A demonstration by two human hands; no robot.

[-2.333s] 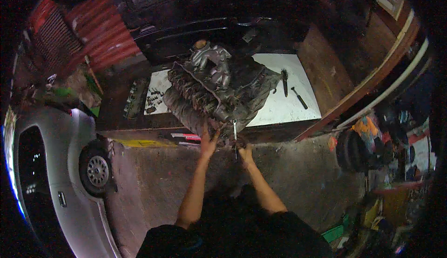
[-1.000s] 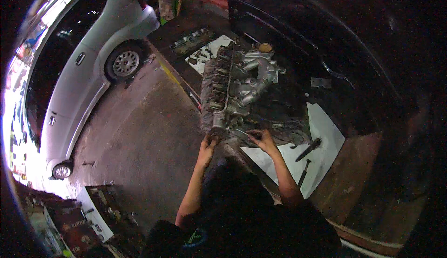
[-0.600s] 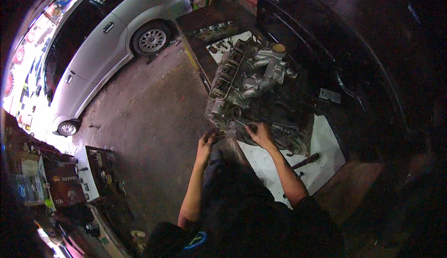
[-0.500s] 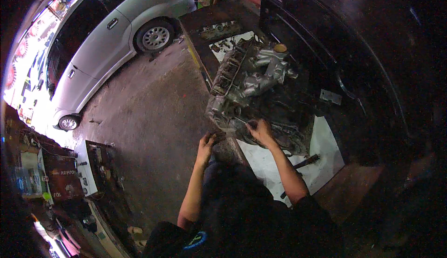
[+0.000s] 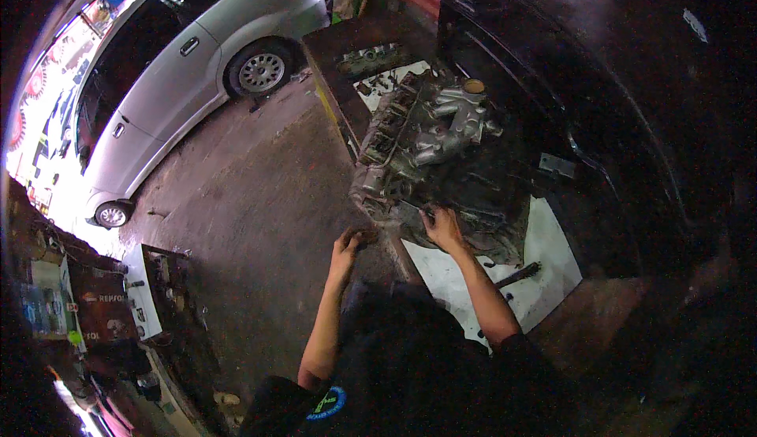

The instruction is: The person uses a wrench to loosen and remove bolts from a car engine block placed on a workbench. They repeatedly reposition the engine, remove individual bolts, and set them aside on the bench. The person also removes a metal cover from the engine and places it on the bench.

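Dim workshop, concrete floor (image 5: pixel 252 200) to the left, a silver car (image 5: pixel 181 66) parked beyond it. On the bench (image 5: pixel 552 279) lies an engine (image 5: pixel 426 153), its long axis running from the person up and away, slightly rightward. Right hand (image 5: pixel 443 228) rests flat on the engine's near end, fingers spread, gripping nothing visible. Left hand (image 5: pixel 347 245) hangs curled off the bench edge; whether it holds anything cannot be told. White sheet lies bare at right.

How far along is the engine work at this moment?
Done: the engine block lies on the white sheet, small parts laid out behind. In hand: the right hand presses its near edge; the left hand hangs curled beside the bench. Left: the tool lies untouched.
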